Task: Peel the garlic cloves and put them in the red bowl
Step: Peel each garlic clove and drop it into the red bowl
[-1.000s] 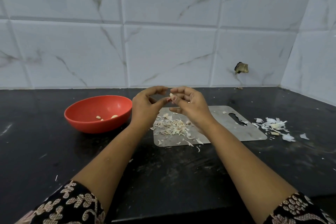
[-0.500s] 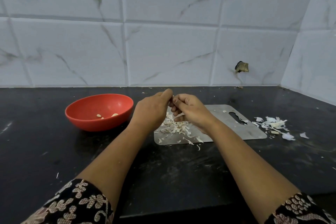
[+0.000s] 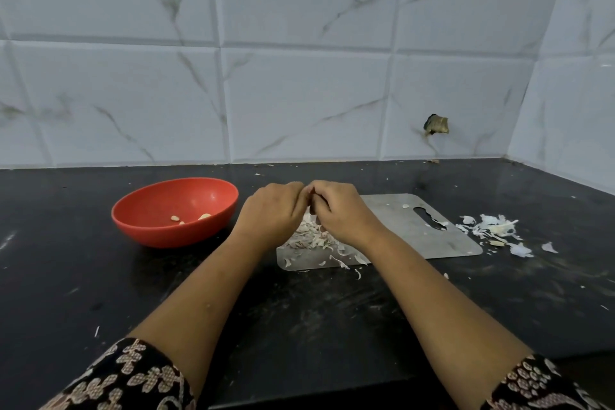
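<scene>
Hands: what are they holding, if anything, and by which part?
Left hand and right hand pinch something small, likely a garlic clove, between fingertips; which part is hidden.

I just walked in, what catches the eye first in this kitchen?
The red bowl at the left of the black counter stands out, a few pale cloves inside. Beside it, the left hand and right hand meet fingertip to fingertip above a heap of peels on a metal board; anything between them is hidden.
</scene>
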`<state>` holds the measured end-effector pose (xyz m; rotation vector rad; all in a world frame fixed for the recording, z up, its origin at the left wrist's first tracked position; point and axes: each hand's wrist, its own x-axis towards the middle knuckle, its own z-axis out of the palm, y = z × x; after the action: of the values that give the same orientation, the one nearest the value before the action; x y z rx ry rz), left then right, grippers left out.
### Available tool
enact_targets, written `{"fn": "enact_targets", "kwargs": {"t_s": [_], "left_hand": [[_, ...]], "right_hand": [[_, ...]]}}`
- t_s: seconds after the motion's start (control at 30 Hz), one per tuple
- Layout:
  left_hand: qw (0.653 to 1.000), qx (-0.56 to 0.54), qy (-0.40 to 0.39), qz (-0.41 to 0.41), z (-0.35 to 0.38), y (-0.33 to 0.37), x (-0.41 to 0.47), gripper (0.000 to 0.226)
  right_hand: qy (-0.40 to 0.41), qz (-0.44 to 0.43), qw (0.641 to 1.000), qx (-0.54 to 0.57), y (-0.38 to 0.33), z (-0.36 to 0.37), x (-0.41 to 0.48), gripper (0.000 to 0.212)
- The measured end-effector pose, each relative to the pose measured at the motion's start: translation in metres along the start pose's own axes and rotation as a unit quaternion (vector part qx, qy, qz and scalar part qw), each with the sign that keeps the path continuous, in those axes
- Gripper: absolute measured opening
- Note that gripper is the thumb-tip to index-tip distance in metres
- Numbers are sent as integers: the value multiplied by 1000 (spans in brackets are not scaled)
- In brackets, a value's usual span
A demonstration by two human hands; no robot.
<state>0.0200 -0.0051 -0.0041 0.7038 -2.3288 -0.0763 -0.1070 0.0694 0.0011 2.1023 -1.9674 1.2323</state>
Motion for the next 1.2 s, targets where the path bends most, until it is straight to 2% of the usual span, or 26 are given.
{"fn": "enact_targets", "kwargs": {"t_s": [0.1, 0.23, 0.4, 0.57, 0.63, 0.73, 0.8, 0.83, 0.87, 0.93, 0.97, 1.1, 1.2], "left_hand": [[998, -51, 24, -4, -1, -5, 2, 51], [994, -79, 69, -11, -2, 1, 1, 47], [987, -134, 51, -67, -1, 8, 2, 43], [962, -230, 23, -144, 0, 11, 3, 50], [947, -272, 15, -168, 1, 11, 3, 50], [886, -392, -18, -248, 4, 13, 3, 48], [865, -421, -37, -272, 3, 14, 3, 47], [877, -401, -32, -263, 3, 14, 3, 47], [906, -350, -20, -238, 3, 13, 3, 47], [960, -225, 11, -166, 2, 14, 2, 45], [973, -188, 28, -130, 3, 13, 2, 42], [989, -138, 38, -34, 6, 2, 1, 33], [990, -138, 33, -26, 4, -3, 2, 31]], "right_hand": [[29, -21, 999, 11, 0, 2, 0, 24], [80, -28, 996, 33, -2, 6, 1, 29], [99, -49, 994, 6, -2, 10, 0, 25], [106, -96, 987, -78, 1, 10, 0, 22], [121, -126, 978, -117, 2, 11, 0, 21], [120, -176, 956, -204, 5, 11, 0, 24], [117, -187, 949, -224, 6, 12, 0, 27], [114, -174, 955, -210, 4, 12, 0, 25], [109, -150, 966, -178, 3, 12, 0, 24], [93, -85, 989, -76, 1, 10, 1, 25], [79, -48, 995, -23, 1, 8, 2, 26], [18, 59, 993, 99, -3, 4, 2, 31], [-1, 59, 992, 114, -7, 8, 0, 33]]}}
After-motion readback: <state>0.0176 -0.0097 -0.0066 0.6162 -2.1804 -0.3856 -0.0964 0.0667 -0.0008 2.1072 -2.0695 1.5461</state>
